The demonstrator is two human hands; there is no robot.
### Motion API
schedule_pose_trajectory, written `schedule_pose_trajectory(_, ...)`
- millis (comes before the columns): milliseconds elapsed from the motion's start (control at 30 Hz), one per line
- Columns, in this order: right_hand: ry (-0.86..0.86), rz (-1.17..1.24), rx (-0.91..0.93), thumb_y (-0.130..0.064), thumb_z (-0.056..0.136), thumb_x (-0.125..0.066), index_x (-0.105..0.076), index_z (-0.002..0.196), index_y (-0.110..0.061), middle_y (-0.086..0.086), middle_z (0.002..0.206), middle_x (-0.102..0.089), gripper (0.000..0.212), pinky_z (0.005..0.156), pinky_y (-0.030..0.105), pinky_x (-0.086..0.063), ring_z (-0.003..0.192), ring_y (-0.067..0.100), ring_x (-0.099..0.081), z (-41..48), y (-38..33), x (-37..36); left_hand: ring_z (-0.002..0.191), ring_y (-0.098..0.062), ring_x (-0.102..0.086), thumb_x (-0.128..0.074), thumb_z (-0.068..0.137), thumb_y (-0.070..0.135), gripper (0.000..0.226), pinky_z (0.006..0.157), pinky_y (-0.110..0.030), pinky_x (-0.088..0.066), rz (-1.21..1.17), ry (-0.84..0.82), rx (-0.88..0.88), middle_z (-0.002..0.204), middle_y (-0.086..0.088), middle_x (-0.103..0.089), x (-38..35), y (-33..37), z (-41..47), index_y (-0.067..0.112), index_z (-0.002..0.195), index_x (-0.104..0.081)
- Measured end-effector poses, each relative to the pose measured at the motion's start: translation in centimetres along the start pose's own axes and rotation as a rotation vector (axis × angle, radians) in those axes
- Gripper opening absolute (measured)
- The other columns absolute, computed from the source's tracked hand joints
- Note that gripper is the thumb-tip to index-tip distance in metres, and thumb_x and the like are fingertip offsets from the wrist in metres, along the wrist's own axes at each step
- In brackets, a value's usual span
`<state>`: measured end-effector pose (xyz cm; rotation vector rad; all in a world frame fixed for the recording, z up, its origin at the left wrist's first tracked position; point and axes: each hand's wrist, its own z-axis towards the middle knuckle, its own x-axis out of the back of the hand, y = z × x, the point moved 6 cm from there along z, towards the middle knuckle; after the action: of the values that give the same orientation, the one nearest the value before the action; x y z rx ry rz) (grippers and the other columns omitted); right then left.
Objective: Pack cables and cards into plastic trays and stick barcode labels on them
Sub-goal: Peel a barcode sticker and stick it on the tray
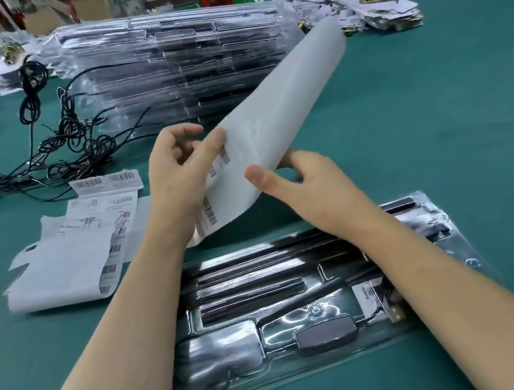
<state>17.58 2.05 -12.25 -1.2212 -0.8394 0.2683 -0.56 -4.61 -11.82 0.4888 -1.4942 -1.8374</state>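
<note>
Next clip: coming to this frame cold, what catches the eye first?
The big curled white label sheet held up at centre, the left hand pinching its near edge and the right hand gripping beside it. Under the forearms lies a packed clear plastic tray on the green table. Behind the sheet rises a tall stack of trays, with tangled black cables to its left.
</note>
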Motion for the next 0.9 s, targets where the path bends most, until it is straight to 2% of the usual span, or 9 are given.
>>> schedule_pose_trajectory(100, -0.017, 0.440, -0.027, -0.048, 0.078, -0.079, -0.070, 0.113, -0.022, -0.007, 0.111, -0.078, 0.045, 0.092, 0.033, -0.059, 0.107, 0.010, -0.072, 0.2, 0.4, 0.3, 0.076, -0.003, -0.056, -0.081, 0.083, 0.044, 0.034, 0.070, -0.019, -0.050, 0.084, -0.093, -0.035, 0.088, 0.006, -0.060, -0.8, 0.1, -0.3, 0.029, 0.107, -0.063)
schedule_pose_trajectory(167, -0.047, 0.600, -0.067, -0.025, 0.086, -0.080, -0.070, 0.112, -0.016, 0.001, 0.107, -0.079, 0.029, 0.082, 0.032, -0.062, 0.102, 0.017, -0.075, 0.2, 0.6, 0.0, 0.079, -0.004, -0.056, -0.078, 0.084, 0.044, 0.031, 0.073, -0.021, -0.049, 0.136, -0.096, -0.062, 0.088, 0.008, -0.060, -1.1, 0.2, -0.4, 0.030, 0.106, -0.063)
schedule_pose_trajectory(267, -0.011, 0.661, -0.139, -0.008, 0.095, -0.070, -0.068, 0.113, -0.009, 0.004, 0.109, -0.078, 0.017, 0.078, 0.034, -0.062, 0.104, 0.019, -0.074, 0.4, 1.3, 0.1, 0.087, -0.003, -0.060, -0.068, 0.096, 0.034, 0.014, 0.081, -0.020, -0.048, 0.185, -0.064, -0.112, 0.093, 0.013, -0.065, -0.9, 0.4, -0.2, 0.025, 0.106, -0.063)
schedule_pose_trajectory(333, 0.014, 0.709, -0.179, -0.006, 0.098, -0.065, -0.067, 0.113, -0.009, 0.005, 0.110, -0.078, 0.015, 0.077, 0.034, -0.062, 0.104, 0.020, -0.074, 0.5, 1.7, 0.3, 0.095, -0.006, -0.061, -0.063, 0.099, 0.026, 0.006, 0.085, -0.016, -0.044, 0.227, -0.027, -0.171, 0.099, 0.011, -0.065, -0.4, 0.9, -0.2, 0.024, 0.105, -0.063)
schedule_pose_trajectory(433, -0.019, 0.728, -0.217, -0.009, 0.101, -0.060, -0.066, 0.117, -0.009, 0.004, 0.112, -0.078, 0.017, 0.079, 0.035, -0.062, 0.104, 0.019, -0.074, 0.5, 1.9, 0.2, 0.098, -0.011, -0.060, -0.064, 0.097, 0.021, 0.006, 0.088, -0.011, -0.038, 0.321, -0.008, -0.311, 0.099, 0.008, -0.065, 0.0, 2.0, -0.6, 0.020, 0.101, -0.069)
schedule_pose_trajectory(567, -0.027, 0.780, -0.245, -0.012, 0.104, -0.056, -0.062, 0.127, -0.005, 0.008, 0.115, -0.077, 0.025, 0.080, 0.038, -0.062, 0.105, 0.022, -0.074, 0.6, 1.9, 0.0, 0.094, -0.014, -0.059, -0.068, 0.095, 0.021, 0.010, 0.090, -0.030, -0.046, 0.362, -0.156, -0.432, 0.095, 0.007, -0.067, -1.1, 2.9, -1.5, 0.020, 0.098, -0.077)
schedule_pose_trajectory(667, -0.044, 0.815, -0.246, -0.014, 0.104, -0.055, -0.062, 0.127, -0.005, 0.010, 0.113, -0.077, 0.026, 0.079, 0.034, -0.062, 0.103, 0.022, -0.075, 0.6, 2.0, 0.0, 0.094, -0.016, -0.060, -0.077, 0.090, 0.032, 0.015, 0.090, -0.042, -0.048, 0.389, -0.224, -0.466, 0.093, 0.006, -0.068, -1.4, 2.9, -1.8, 0.020, 0.100, -0.077)
schedule_pose_trajectory(767, -0.057, 0.817, -0.238, -0.016, 0.103, -0.057, -0.064, 0.124, -0.006, 0.009, 0.111, -0.078, 0.024, 0.078, 0.030, -0.062, 0.102, 0.021, -0.075, 0.6, 2.1, 0.1, 0.094, -0.015, -0.061, -0.085, 0.078, 0.048, 0.035, 0.089, -0.038, -0.049, 0.393, -0.250, -0.454, 0.094, 0.010, -0.069, -1.4, 2.8, -1.9, 0.021, 0.099, -0.076)
schedule_pose_trajectory(900, -0.073, 0.780, -0.210, -0.018, 0.102, -0.059, -0.066, 0.124, -0.005, 0.010, 0.113, -0.077, 0.026, 0.081, 0.031, -0.061, 0.107, 0.023, -0.074, 0.6, 2.3, 0.0, 0.093, -0.014, -0.064, -0.088, 0.074, 0.047, 0.033, 0.086, -0.032, -0.051, 0.384, -0.254, -0.417, 0.090, 0.018, -0.070, -1.5, 2.5, -1.8, 0.022, 0.092, -0.077)
